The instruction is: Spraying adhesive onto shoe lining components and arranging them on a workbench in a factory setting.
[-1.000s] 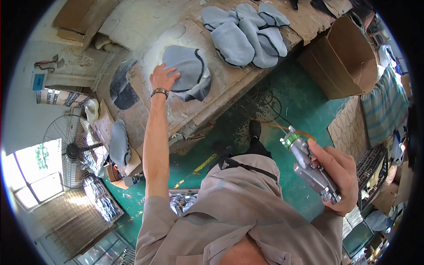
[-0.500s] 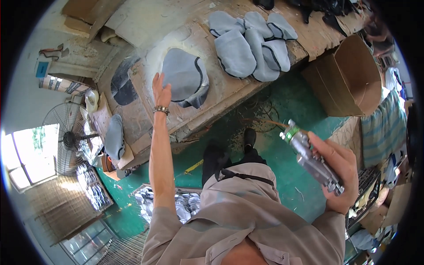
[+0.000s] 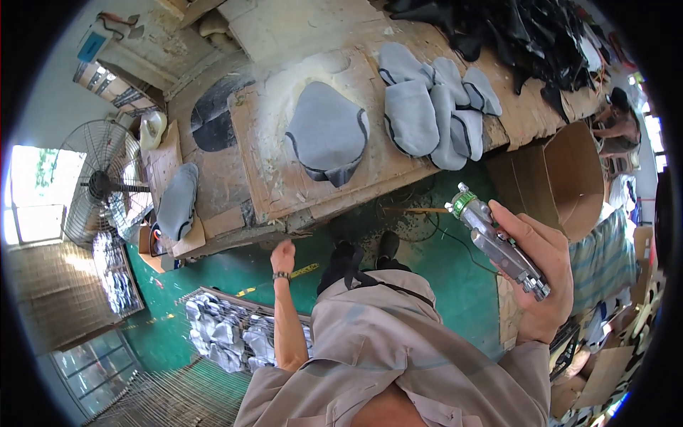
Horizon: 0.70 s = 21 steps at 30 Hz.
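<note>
My right hand [image 3: 542,267] is wrapped around a metal spray gun [image 3: 498,245] with a green ring near its nozzle, held above the floor away from the bench. My left hand [image 3: 283,257] hangs just in front of the bench's front edge, fingers curled in and nothing seen in them. On the bench, a grey rounded fabric piece [image 3: 329,132] with dark edging lies on a board [image 3: 260,174] coated with pale residue. Several similar grey pieces [image 3: 413,117] are piled to its right. Another grey piece [image 3: 178,201] lies at the bench's left end.
Black material [image 3: 498,35] is heaped at the far right of the bench. A cardboard box [image 3: 573,178] stands right of the bench, with a person [image 3: 620,124] beyond it. A fan [image 3: 99,183] stands at left. Near my left arm is a rack [image 3: 213,327] of silvery-grey pieces.
My left hand has left the grey piece and drawn back past the bench edge, its fingers now curled. The grey piece sits turned. My right hand still holds the spray gun.
</note>
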{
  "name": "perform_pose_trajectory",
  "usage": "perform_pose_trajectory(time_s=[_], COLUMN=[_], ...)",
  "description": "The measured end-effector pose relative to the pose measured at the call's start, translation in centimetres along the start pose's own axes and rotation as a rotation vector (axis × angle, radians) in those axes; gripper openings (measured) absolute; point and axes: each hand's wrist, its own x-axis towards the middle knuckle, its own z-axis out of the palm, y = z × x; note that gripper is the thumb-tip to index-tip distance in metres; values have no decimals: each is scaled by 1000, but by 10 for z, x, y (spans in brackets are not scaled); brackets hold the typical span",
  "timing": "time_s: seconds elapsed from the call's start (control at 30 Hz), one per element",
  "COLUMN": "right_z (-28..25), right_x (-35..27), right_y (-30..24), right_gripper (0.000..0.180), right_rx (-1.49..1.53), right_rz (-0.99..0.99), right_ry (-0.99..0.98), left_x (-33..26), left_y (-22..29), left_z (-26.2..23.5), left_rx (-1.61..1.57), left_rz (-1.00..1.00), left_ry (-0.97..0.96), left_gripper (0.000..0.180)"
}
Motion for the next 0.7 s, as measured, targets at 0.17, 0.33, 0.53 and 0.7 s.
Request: perform_pose_trajectory(time_s=[0.17, 0.33, 0.53, 0.7], right_z=[15, 22, 15, 11], right_x=[22, 36, 20, 5], right_y=[-20, -32, -41, -47], right_gripper=[61, 67, 54, 48], right_rx=[-79, -172, -316, -204], right_rz=[-93, -258, -44, -179], right_ry=[-93, -101, 47, -118], left_x=[-84, -143, -114, -53], left_y=[-135, -163, -150, -120], left_z=[37, 52, 51, 45], left_rx=[74, -419, -588, -619], left_rz=[-246, -1044, -1037, -759], left_ry=[-134, -476, -262, -205], left_gripper=[25, 31, 27, 29])
